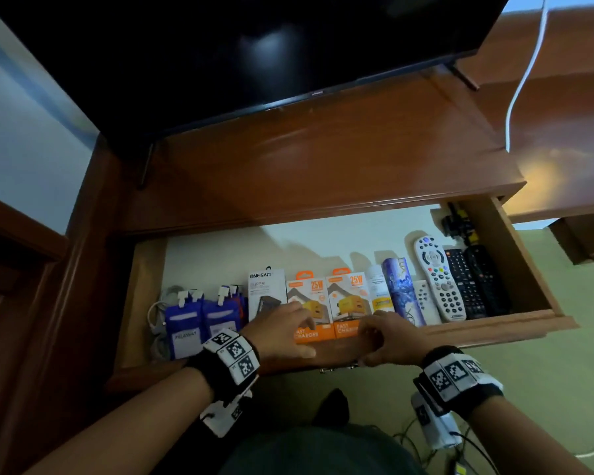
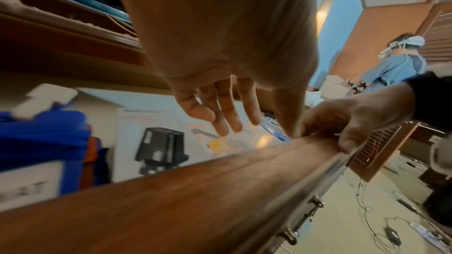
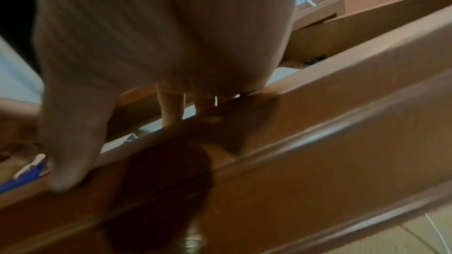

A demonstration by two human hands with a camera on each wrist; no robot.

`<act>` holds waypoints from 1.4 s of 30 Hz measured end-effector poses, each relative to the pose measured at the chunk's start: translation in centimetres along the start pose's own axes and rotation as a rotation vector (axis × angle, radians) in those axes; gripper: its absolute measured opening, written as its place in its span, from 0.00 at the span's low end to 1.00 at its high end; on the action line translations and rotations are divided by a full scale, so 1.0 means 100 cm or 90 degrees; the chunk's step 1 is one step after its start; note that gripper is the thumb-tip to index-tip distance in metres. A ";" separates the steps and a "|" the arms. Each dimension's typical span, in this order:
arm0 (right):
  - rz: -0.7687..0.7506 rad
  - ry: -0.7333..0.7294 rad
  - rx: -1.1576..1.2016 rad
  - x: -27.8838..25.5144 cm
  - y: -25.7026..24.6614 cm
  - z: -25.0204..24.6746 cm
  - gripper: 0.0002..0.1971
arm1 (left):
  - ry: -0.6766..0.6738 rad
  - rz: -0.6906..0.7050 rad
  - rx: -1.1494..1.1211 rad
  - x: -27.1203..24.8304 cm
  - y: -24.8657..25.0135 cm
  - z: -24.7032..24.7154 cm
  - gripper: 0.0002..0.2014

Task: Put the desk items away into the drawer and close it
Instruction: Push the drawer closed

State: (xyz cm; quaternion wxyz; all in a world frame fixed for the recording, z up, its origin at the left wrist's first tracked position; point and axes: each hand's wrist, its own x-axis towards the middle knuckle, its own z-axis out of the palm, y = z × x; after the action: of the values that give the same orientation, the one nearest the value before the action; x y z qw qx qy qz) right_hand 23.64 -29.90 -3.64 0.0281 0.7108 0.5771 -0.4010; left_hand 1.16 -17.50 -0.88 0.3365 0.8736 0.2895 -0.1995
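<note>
The wooden drawer point(image 1: 477, 329) stands pulled out under the desk top. Inside, in a row, lie blue pouches point(image 1: 186, 320), a white ONESAM box point(image 1: 266, 289), two orange charger boxes point(image 1: 347, 299), a white bottle point(image 1: 378, 289), a purple tube point(image 1: 403, 289), a white remote point(image 1: 439, 279) and black remotes point(image 1: 474, 282). My left hand point(image 1: 288, 332) reaches over the front rail, its straight fingers point(image 2: 220, 115) above the charger boxes and holding nothing. My right hand point(image 1: 384, 341) grips the drawer's front rail point(image 3: 318, 103), fingers curled over the top edge and thumb on the outer face.
A black TV point(image 1: 254, 46) stands on the desk top point(image 1: 323, 159), with a white cable point(image 1: 525, 80) hanging at the right. Cables lie on the floor point(image 1: 460, 440). Another person point(image 2: 396, 65) stands far off beside a louvred door point(image 2: 381, 146).
</note>
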 end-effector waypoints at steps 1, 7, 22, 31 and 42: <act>-0.004 -0.023 -0.059 -0.001 0.003 -0.001 0.26 | -0.029 0.011 0.025 0.006 0.007 0.005 0.25; -0.070 0.004 -0.126 0.006 0.008 -0.005 0.26 | -0.119 0.035 0.211 0.036 0.027 0.009 0.28; -0.088 0.258 -0.098 0.068 0.015 -0.072 0.22 | 0.125 0.092 0.277 0.085 0.000 -0.067 0.32; -0.048 0.297 -0.238 0.140 0.002 -0.146 0.62 | 0.230 -0.052 0.312 0.137 -0.039 -0.139 0.75; -0.073 0.267 -0.309 0.185 -0.005 -0.188 0.65 | 0.166 -0.039 0.287 0.182 -0.057 -0.171 0.69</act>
State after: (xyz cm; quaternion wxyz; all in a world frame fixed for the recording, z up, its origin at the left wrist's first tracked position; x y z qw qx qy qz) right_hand 33.57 -5.52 -1.84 0.0542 0.7168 0.6883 -0.0975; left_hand 13.84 4.73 -1.56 0.0871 0.9358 0.3047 -0.1544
